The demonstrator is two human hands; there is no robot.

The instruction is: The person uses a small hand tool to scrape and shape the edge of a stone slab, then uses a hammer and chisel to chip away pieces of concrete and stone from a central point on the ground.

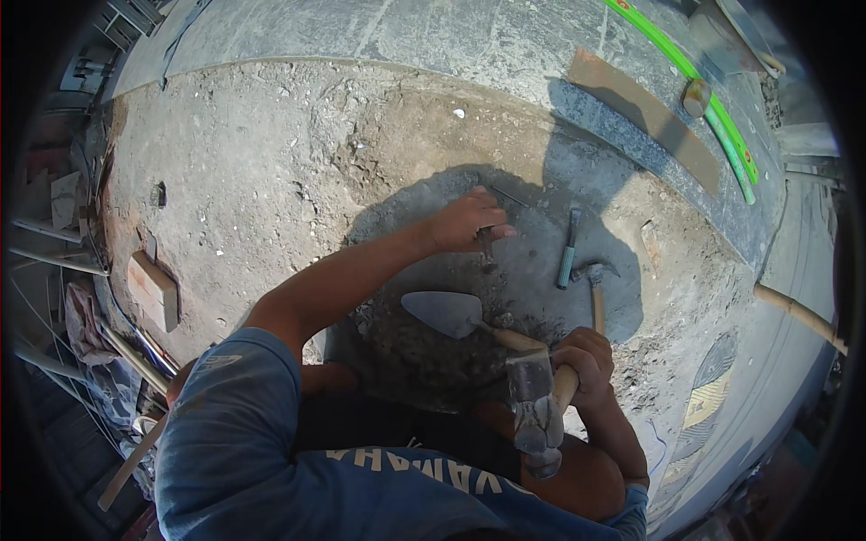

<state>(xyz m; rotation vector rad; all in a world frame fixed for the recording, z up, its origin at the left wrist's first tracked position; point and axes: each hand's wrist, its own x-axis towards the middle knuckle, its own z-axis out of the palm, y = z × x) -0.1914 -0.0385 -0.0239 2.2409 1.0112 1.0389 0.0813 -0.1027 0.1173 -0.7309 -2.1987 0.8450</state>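
Observation:
My right hand [586, 365] grips the wooden handle of a club hammer [538, 410], its heavy grey metal head raised close to my body. Out over the rough ground, my left hand [469, 221] is closed in a fist; a short dark piece shows under the fingers, but its kind is hidden. A thin dark rod [511, 196] lies just beyond that fist. Between my arms a pointed trowel [442, 311] rests on the dirt, its wooden handle toward the right hand. Right of the left hand lie a teal-gripped chisel [566, 252] and a claw hammer [597, 293].
A green spirit level [666, 43], a teal-handled mallet [696, 97] and a flat brown board [645, 117] lie on the smooth slab at the far right. A pale block [153, 290] sits left. Poles and clutter line the left edge. A wooden pole [798, 316] juts in at right.

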